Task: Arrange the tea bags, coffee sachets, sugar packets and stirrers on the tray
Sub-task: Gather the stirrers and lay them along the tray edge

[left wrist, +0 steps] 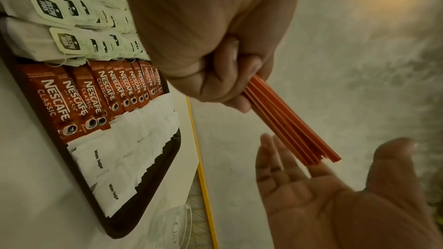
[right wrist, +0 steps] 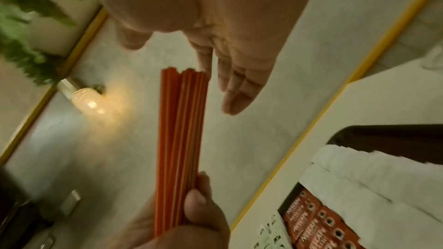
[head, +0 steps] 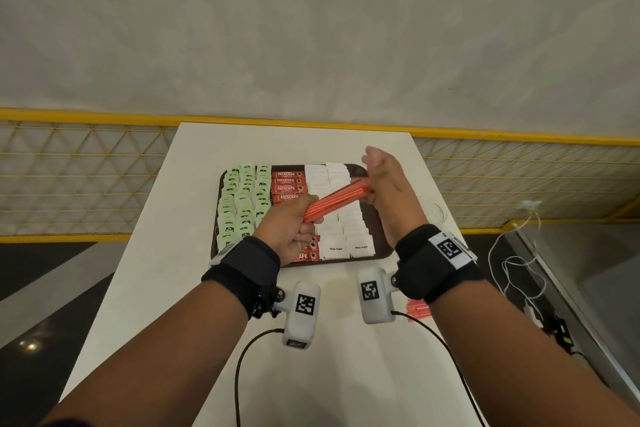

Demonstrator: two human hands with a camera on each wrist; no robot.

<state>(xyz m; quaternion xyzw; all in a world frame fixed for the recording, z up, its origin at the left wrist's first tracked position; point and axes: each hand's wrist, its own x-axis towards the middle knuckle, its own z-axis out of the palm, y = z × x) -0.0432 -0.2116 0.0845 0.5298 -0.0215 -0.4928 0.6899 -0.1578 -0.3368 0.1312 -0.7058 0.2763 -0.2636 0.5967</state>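
Note:
A dark brown tray [head: 375, 215] on the white table holds green tea bags [head: 239, 204] at left, red coffee sachets [head: 289, 184] in the middle and white sugar packets [head: 332, 180] at right. My left hand [head: 294, 222] grips a bundle of orange stirrers [head: 336, 202] above the tray. In the left wrist view the stirrers [left wrist: 285, 124] slant down from the fist. My right hand [head: 384, 177] is flat and open, its palm against the bundle's far end. The right wrist view shows the stirrer ends [right wrist: 184, 75] at the straight fingers [right wrist: 237, 90].
More orange stirrers [head: 417, 308] lie on the table under my right forearm. A clear glass [head: 434, 211] stands right of the tray. A yellow mesh railing [head: 86, 163] runs behind the table. White cables [head: 512, 253] lie at the right.

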